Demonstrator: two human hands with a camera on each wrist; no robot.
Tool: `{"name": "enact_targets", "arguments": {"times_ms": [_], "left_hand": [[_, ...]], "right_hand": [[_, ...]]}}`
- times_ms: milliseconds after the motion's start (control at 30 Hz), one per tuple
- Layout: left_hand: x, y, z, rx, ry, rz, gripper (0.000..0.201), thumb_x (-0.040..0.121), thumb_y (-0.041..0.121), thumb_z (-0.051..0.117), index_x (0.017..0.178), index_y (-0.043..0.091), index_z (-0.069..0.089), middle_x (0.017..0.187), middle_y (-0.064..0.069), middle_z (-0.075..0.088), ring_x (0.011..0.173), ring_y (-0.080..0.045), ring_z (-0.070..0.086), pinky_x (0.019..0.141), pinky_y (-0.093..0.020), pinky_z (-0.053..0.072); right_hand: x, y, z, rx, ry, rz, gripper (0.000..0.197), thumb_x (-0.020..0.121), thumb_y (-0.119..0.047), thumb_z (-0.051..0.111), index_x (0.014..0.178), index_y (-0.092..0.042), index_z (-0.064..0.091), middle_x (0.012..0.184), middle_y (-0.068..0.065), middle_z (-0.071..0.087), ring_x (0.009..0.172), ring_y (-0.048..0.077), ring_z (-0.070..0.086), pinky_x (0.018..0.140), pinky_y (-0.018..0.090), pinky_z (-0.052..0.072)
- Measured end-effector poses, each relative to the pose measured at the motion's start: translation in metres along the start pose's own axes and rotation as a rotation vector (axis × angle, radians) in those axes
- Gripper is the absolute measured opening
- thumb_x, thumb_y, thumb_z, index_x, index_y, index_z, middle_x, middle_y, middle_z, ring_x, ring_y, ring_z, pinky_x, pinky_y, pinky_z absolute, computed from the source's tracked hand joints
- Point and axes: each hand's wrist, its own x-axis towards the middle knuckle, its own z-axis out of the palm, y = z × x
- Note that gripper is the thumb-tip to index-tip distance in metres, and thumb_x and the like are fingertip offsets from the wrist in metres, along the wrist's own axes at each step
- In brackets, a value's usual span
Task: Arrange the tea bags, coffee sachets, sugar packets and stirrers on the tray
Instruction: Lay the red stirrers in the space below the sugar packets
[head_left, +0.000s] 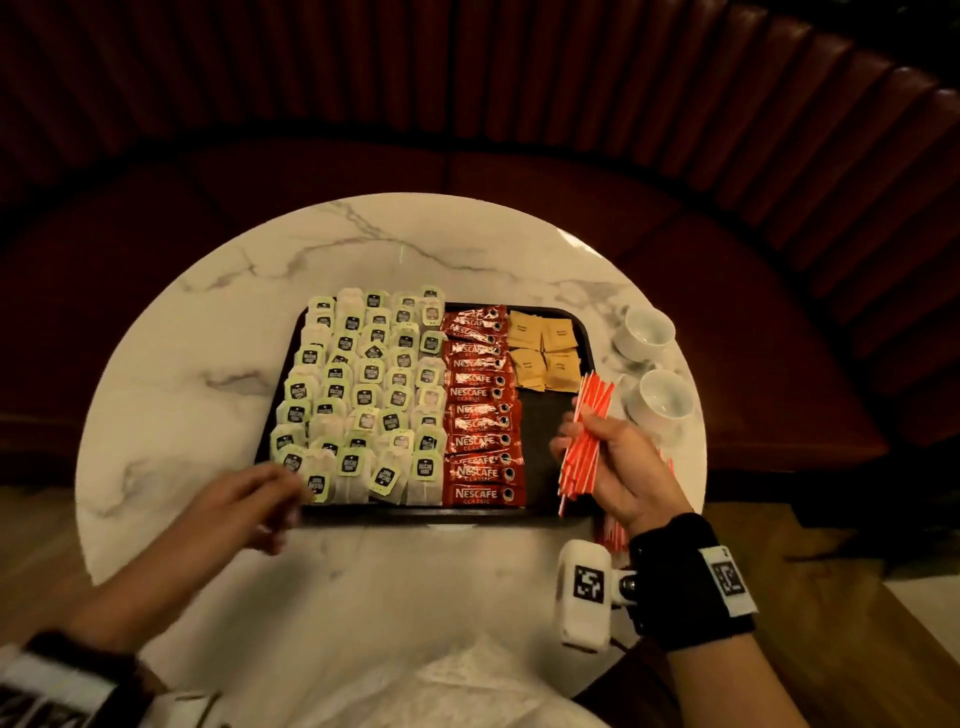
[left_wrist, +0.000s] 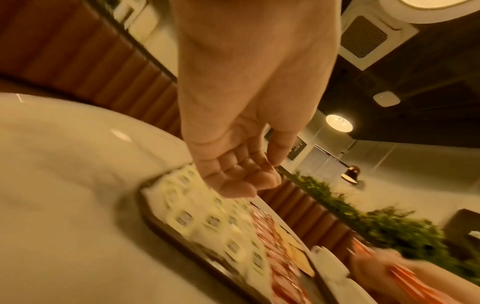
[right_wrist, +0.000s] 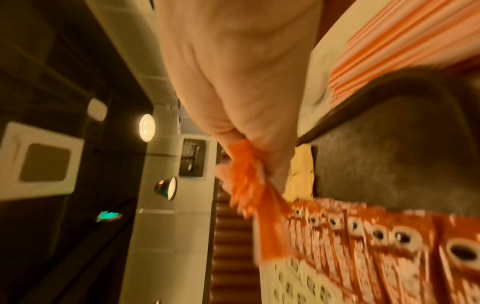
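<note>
Tray held tea bags, coffee sachets, sugar packets; right hand clenched round stirrers above its bare corner; left hand loosely curled, holding nothing, beside tea bags

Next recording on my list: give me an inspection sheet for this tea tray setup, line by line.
Surface: round white marble table bearing a dark tray.
Job's things: tea bags fill the tray's left part; coffee sachets in a column beside them; sugar packets at the far right corner; stirrers held above the bare near right part; more stirrers on the table beside the tray.
Clutter: two white cups right of the tray.
Grippers: left hand near the tray's near left corner, holding nothing; right hand grips the stirrer bundle.
Cables: nothing seen.
Surroundings: dark red padded bench behind the table.
</note>
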Motion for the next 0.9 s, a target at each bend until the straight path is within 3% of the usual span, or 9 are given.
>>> {"name": "enact_targets", "arguments": {"times_ms": [67, 200, 333, 433, 600, 700, 767, 833, 900], "left_hand": [[0.003, 0.017, 0.026, -0.032, -0.14, 0.057, 0.027, 0.098, 0.022, 0.048, 0.094, 0.005, 0.069, 0.07, -0.005, 0.065, 0.063, -0.018, 0.061, 0.06, -0.026, 0.052], [0.008, 0.027, 0.07, -0.147, -0.239, -0.061, 0.034, 0.102, 0.028, 0.04, 0.104, 0.007, 0.066, 0.084, -0.009, 0.071, 0.077, -0.022, 0.069, 0.072, -0.029, 0.056], [0.003, 0.031, 0.092, -0.362, -0.287, -0.168, 0.048, 0.102, 0.039, 0.036, 0.116, 0.001, 0.061, 0.104, -0.021, 0.072, 0.097, -0.031, 0.07, 0.09, -0.04, 0.055], [-0.001, 0.034, 0.094, -0.539, -0.325, -0.222, 0.057, 0.1, 0.045, 0.036, 0.121, -0.003, 0.058, 0.113, -0.026, 0.068, 0.108, -0.035, 0.066, 0.097, -0.043, 0.052], [-0.002, 0.04, 0.087, -0.793, -0.393, -0.156, 0.048, 0.102, 0.042, 0.03, 0.134, 0.014, 0.053, 0.129, -0.015, 0.063, 0.119, -0.03, 0.061, 0.094, -0.046, 0.054], [0.001, 0.042, 0.082, -0.882, -0.384, -0.167, 0.048, 0.1, 0.04, 0.035, 0.137, 0.014, 0.051, 0.121, -0.014, 0.068, 0.108, -0.027, 0.067, 0.08, -0.041, 0.058], [0.004, 0.042, 0.079, -0.898, -0.382, -0.168, 0.047, 0.101, 0.043, 0.034, 0.136, 0.019, 0.054, 0.117, -0.012, 0.07, 0.103, -0.027, 0.069, 0.076, -0.045, 0.058], [0.009, 0.043, 0.075, -0.898, -0.387, -0.166, 0.048, 0.102, 0.048, 0.028, 0.13, 0.026, 0.062, 0.122, -0.01, 0.068, 0.108, -0.028, 0.067, 0.087, -0.052, 0.053], [0.014, 0.045, 0.071, -0.944, -0.386, -0.179, 0.051, 0.102, 0.05, 0.028, 0.125, 0.025, 0.066, 0.124, -0.012, 0.067, 0.112, -0.027, 0.065, 0.098, -0.049, 0.047]], "right_hand": [[0.0, 0.008, 0.016, 0.024, -0.073, 0.003, 0.015, 0.103, -0.013, 0.044, 0.116, -0.007, 0.049, 0.073, 0.004, 0.056, 0.052, 0.007, 0.053, 0.05, 0.024, 0.05], [-0.006, 0.025, 0.053, 0.012, -0.205, -0.053, 0.02, 0.102, -0.023, 0.046, 0.118, -0.011, 0.048, 0.071, -0.001, 0.053, 0.053, 0.004, 0.043, 0.049, 0.018, 0.044], [-0.026, 0.043, 0.087, -0.159, -0.317, -0.218, 0.029, 0.091, -0.045, 0.051, 0.085, -0.016, 0.045, 0.06, -0.007, 0.038, 0.05, 0.004, 0.032, 0.049, 0.017, 0.034], [-0.037, 0.058, 0.099, -0.315, -0.405, -0.369, 0.034, 0.085, -0.049, 0.052, 0.076, -0.018, 0.043, 0.056, -0.011, 0.04, 0.048, 0.003, 0.036, 0.052, 0.018, 0.037], [-0.04, 0.085, 0.098, -0.576, -0.603, -0.471, 0.034, 0.075, -0.054, 0.057, 0.085, -0.022, 0.052, 0.062, -0.014, 0.054, 0.059, 0.0, 0.051, 0.062, 0.015, 0.046], [-0.036, 0.097, 0.098, -0.75, -0.624, -0.513, 0.027, 0.081, -0.063, 0.055, 0.079, -0.036, 0.056, 0.066, -0.014, 0.053, 0.064, 0.003, 0.05, 0.065, 0.02, 0.045], [-0.034, 0.098, 0.101, -0.772, -0.602, -0.516, 0.038, 0.083, -0.063, 0.054, 0.08, -0.026, 0.055, 0.067, -0.012, 0.051, 0.064, 0.005, 0.049, 0.064, 0.02, 0.044], [-0.034, 0.097, 0.102, -0.718, -0.614, -0.528, 0.03, 0.084, -0.054, 0.053, 0.08, -0.023, 0.053, 0.064, -0.014, 0.053, 0.062, 0.002, 0.05, 0.064, 0.018, 0.045], [-0.033, 0.098, 0.104, -0.717, -0.627, -0.534, 0.021, 0.086, -0.048, 0.051, 0.08, -0.029, 0.053, 0.063, -0.014, 0.054, 0.062, 0.001, 0.051, 0.065, 0.019, 0.046]]}}
